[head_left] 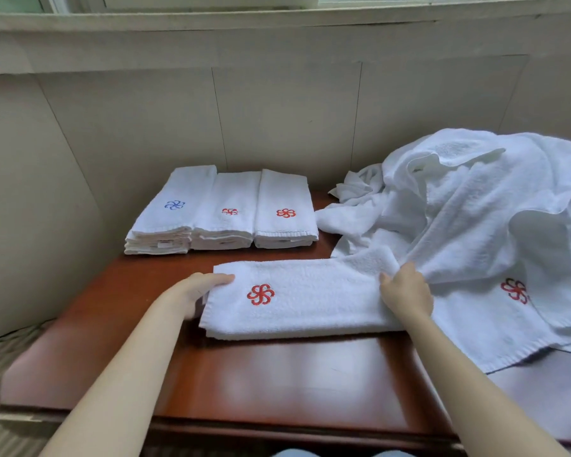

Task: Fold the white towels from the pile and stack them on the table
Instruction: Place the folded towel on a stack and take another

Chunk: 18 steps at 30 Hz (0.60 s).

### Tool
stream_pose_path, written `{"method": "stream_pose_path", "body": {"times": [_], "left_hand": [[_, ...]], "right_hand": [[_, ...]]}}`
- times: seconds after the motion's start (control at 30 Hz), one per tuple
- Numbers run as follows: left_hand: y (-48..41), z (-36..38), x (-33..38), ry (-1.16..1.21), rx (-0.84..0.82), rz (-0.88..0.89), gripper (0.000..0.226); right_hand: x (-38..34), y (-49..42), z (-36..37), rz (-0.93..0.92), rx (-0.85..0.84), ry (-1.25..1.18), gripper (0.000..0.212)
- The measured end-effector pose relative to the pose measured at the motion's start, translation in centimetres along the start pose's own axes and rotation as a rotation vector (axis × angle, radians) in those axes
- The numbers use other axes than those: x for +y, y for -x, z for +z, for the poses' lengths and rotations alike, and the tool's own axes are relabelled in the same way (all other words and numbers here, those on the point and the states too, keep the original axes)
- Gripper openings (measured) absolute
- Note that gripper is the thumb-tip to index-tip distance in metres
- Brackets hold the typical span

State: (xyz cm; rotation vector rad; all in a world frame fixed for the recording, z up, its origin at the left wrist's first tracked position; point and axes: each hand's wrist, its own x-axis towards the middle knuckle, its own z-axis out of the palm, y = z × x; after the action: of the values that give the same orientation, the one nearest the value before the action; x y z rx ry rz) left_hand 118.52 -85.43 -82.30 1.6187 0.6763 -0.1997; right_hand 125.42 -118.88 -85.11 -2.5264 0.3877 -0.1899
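Holding three towel stacks (223,212), the table (277,374) also bears a folded towel (310,301).

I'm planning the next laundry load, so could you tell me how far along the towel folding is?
Done: three folded stacks sit at the back of the table. In hand: the left hand and right hand grip the ends of a part-folded towel. Remaining: the loose pile on the right is unfolded.
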Motion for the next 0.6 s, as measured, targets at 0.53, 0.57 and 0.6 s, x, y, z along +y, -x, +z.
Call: {"method": "stream_pose_path", "body": {"times": [0.53,0.57,0.6], "left_hand": [[0.6,-2.6,-4.0,-0.389,0.398,0.193,0.037],[0.5,-2.3,-4.1,-0.439,0.429,0.205,0.032],[0.5,-1.8,-4.1,-0.484,0.438,0.211,0.026]], "right_hand": [[0.5,2.2,0.3,-0.124,0.011,0.102,0.016],[0.6,2.2,0.3,-0.12,0.009,0.116,0.013],[0.7,2.1,0.2,-0.116,0.0,0.133,0.011]]}}
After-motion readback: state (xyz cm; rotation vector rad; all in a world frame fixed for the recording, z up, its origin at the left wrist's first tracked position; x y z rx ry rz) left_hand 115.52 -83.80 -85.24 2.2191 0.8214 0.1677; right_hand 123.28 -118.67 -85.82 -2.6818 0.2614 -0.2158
